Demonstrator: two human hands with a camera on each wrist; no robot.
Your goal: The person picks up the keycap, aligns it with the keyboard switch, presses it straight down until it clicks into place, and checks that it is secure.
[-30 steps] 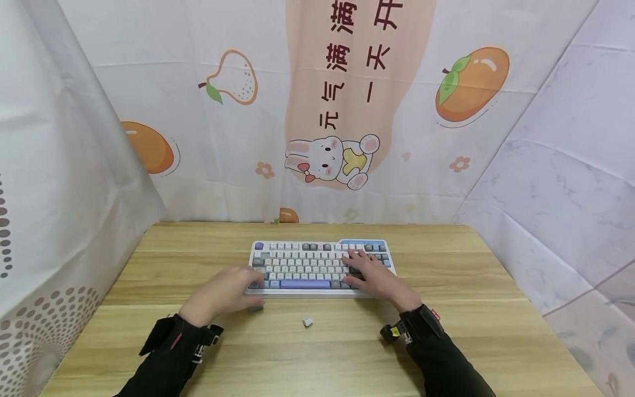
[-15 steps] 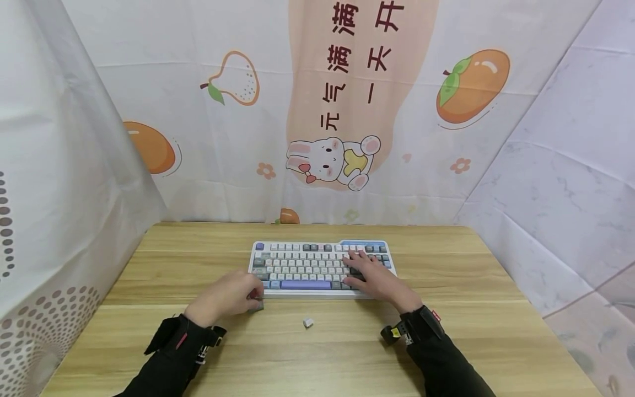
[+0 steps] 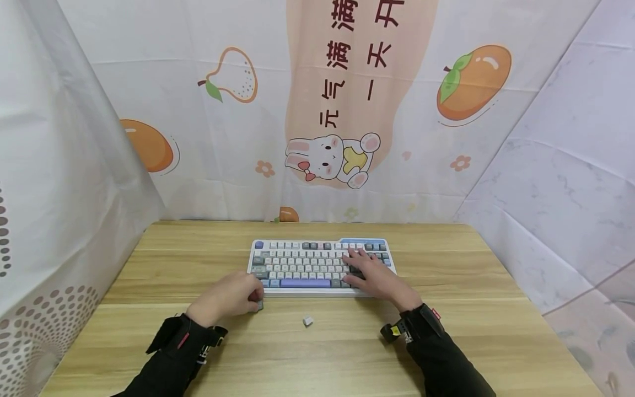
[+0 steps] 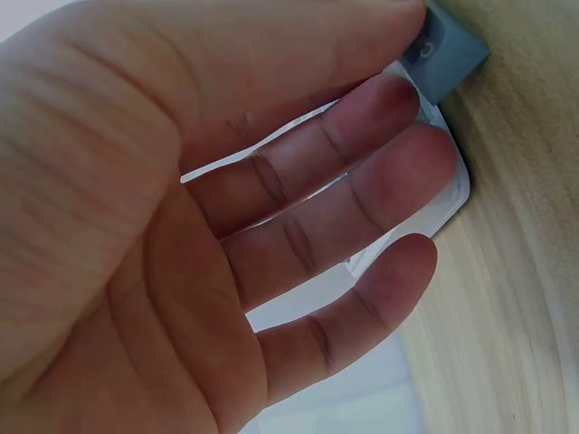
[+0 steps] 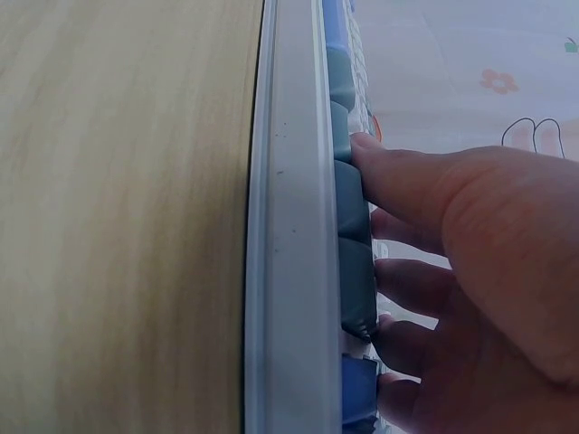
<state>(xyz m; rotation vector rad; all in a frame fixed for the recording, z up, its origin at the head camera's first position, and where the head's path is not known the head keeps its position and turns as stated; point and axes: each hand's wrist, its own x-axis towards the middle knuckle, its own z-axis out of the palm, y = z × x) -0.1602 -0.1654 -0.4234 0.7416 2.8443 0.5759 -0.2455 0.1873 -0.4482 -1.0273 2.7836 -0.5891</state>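
Observation:
A white keyboard (image 3: pixel 297 293) with white, grey, blue and purple keys lies on the wooden table. By its front left corner, my left hand (image 3: pixel 227 298) pinches a grey-blue keycap (image 4: pixel 443 54) at the thumb tip, the other fingers loosely bent. Most of this keycap (image 3: pixel 260 304) is covered by the hand in the head view. My right hand (image 3: pixel 379 278) rests on the right part of the keyboard with fingers spread; in the right wrist view its thumb (image 5: pixel 398 172) touches the dark keys along the front row.
A small light grey keycap (image 3: pixel 307 321) lies loose on the table (image 3: pixel 317 358) in front of the keyboard. A printed curtain (image 3: pixel 238 165) hangs behind the table, and cloth (image 3: pixel 64 138) also hangs on both sides.
The left fingers have come off the keyboard's corner and closed on the grey-blue keycap, which has shifted slightly right. The right hand keeps its place on the keys.

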